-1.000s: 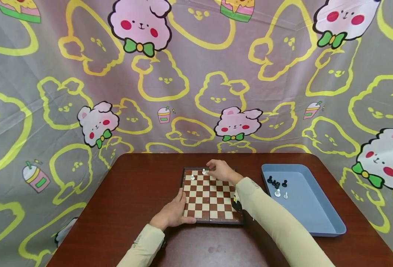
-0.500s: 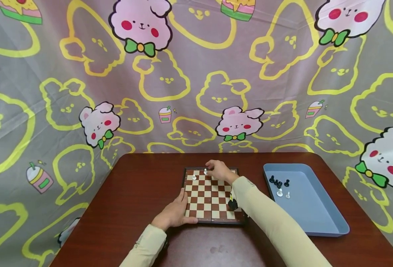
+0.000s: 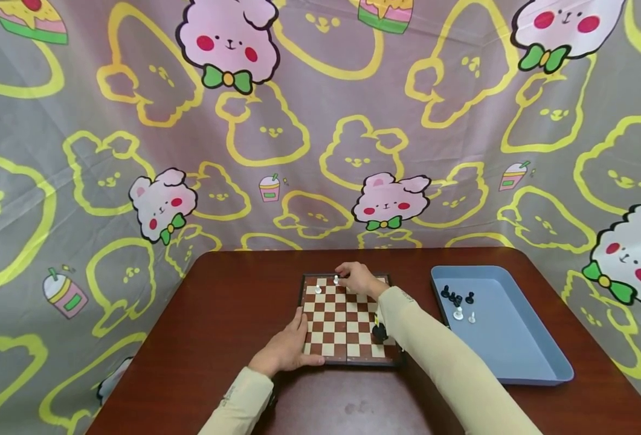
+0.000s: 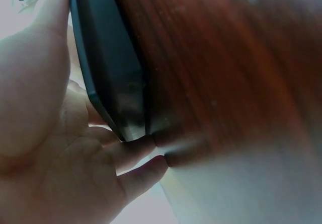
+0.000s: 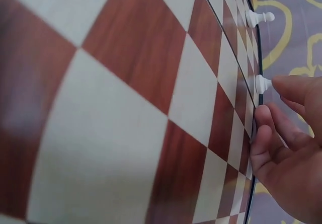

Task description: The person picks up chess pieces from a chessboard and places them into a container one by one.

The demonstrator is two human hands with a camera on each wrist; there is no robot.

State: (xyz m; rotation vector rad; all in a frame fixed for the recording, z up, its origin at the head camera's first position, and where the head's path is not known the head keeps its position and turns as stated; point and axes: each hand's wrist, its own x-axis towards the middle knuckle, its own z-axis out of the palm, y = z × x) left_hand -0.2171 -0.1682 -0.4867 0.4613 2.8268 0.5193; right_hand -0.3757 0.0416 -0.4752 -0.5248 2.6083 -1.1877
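The brown and cream chessboard [image 3: 328, 326] lies flat on the table. My left hand [image 3: 286, 347] rests against its near left corner, thumb along the front edge and fingers along the side; the left wrist view shows these fingers at the board's dark rim [image 4: 113, 68]. At the far edge, my right hand [image 3: 358, 280] pinches the head of a white pawn [image 5: 262, 84] standing on the board; its other fingers are curled near the board's edge. A second white pawn [image 3: 318, 290] stands upright to the left, one row nearer.
A blue-grey tray [image 3: 507, 356] sits to the right of the board. Inside it are several black chess pieces [image 3: 453, 296], a larger white piece [image 3: 458, 313] and a small white piece [image 3: 472, 318]. A patterned curtain [image 3: 309, 109] hangs behind the dark red table [image 3: 233, 302].
Both hands keep their places on the board and the white pawn. The whole head view has shifted slightly, so the board and tray appear a little farther right.
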